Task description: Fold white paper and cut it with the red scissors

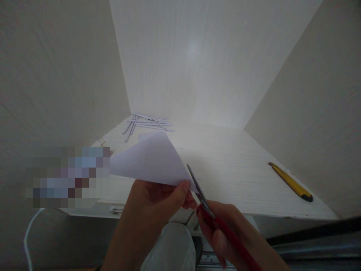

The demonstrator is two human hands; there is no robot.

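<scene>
My left hand (160,199) pinches a sheet of white paper (149,158) between thumb and fingers near its lower right corner. The sheet is held up over the front of the desk, its left part reaching toward a blurred patch. In my right hand (225,222) is a pair of scissors (204,203) with red handles and metal blades pointing up and to the left. The blades are at the paper's right corner, close to my left fingertips. Whether they are cutting into the edge cannot be made out.
Several thin white paper strips (149,122) lie in a loose pile at the back left of the white desk (225,162). A yellow box cutter (291,182) rests near the right edge. Panels enclose the desk at the back and both sides. A white cable (26,237) hangs at lower left.
</scene>
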